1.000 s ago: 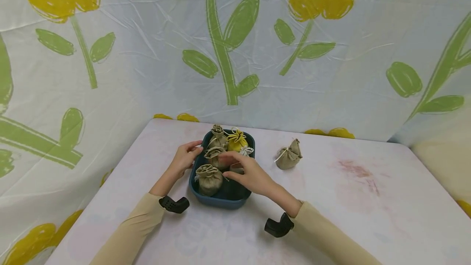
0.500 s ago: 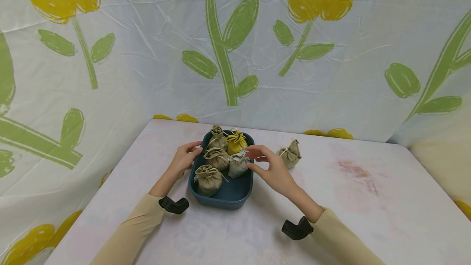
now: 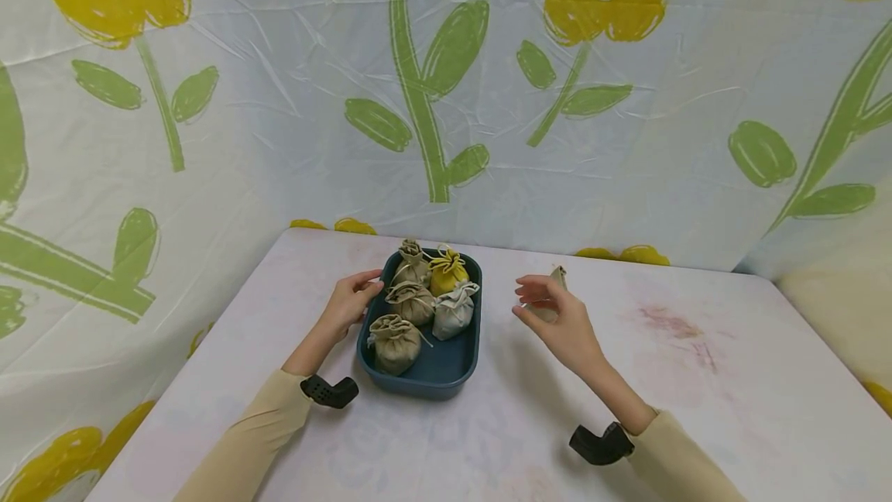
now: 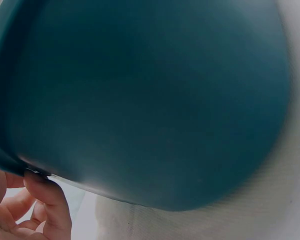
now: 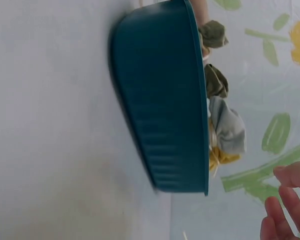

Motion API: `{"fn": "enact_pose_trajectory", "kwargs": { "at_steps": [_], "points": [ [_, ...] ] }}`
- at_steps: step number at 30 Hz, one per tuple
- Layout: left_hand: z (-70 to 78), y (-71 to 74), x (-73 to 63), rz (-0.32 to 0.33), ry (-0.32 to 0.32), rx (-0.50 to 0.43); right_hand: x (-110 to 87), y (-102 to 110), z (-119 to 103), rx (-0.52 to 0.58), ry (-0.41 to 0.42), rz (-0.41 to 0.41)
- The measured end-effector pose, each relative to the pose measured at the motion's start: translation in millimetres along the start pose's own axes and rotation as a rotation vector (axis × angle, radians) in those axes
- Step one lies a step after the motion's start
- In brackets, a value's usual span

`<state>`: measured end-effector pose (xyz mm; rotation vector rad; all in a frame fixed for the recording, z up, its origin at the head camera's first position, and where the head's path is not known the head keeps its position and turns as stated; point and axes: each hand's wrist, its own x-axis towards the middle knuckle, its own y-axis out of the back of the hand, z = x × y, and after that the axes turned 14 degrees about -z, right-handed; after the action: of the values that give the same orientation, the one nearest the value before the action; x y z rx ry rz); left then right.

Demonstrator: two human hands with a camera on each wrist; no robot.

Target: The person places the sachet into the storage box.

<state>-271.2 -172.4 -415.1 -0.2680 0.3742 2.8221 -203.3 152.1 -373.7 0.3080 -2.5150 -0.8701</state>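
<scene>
A dark blue bin [image 3: 432, 389] stands on the table, its left rim held by my left hand [image 3: 344, 304]. In the left wrist view the thumb [image 4: 49, 197] bends against the rim. Inside sit drawstring pouches: brown ones at the front left [image 3: 396, 343], middle left [image 3: 411, 303] and back left, a yellow pouch [image 3: 448, 276] at the back right, and a pale grey pouch [image 3: 453, 312] before it. To the right of the bin, my right hand [image 3: 567, 331] hovers with parted fingers, holding nothing visible. Behind it a loose brown pouch [image 3: 560, 276] is mostly hidden.
The whitish table [image 3: 669, 409] carries reddish smudges [image 3: 672, 322] at the right. A flower-printed cloth [image 3: 293, 99] hangs behind and at the left. Each wrist wears a black camera mount. The bin's front right part has bare floor [image 3: 446, 359].
My right hand has let go of the pale grey pouch inside the bin and moved right, to in front of the loose brown pouch. My left hand stays at the rim.
</scene>
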Motion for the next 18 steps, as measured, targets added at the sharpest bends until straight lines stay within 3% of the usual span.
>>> {"fn": "enact_pose_trajectory", "kwargs": {
  "at_steps": [9, 18],
  "points": [
    [-0.6, -0.4, 1.8, 0.002, 0.0, -0.009, -8.2, 20, 27, 0.014, 0.009, 0.189],
    [0.0, -0.9, 0.3, 0.009, -0.002, 0.001, -17.1, 34, 46, -0.026, -0.087, 0.224]
  ]
}}
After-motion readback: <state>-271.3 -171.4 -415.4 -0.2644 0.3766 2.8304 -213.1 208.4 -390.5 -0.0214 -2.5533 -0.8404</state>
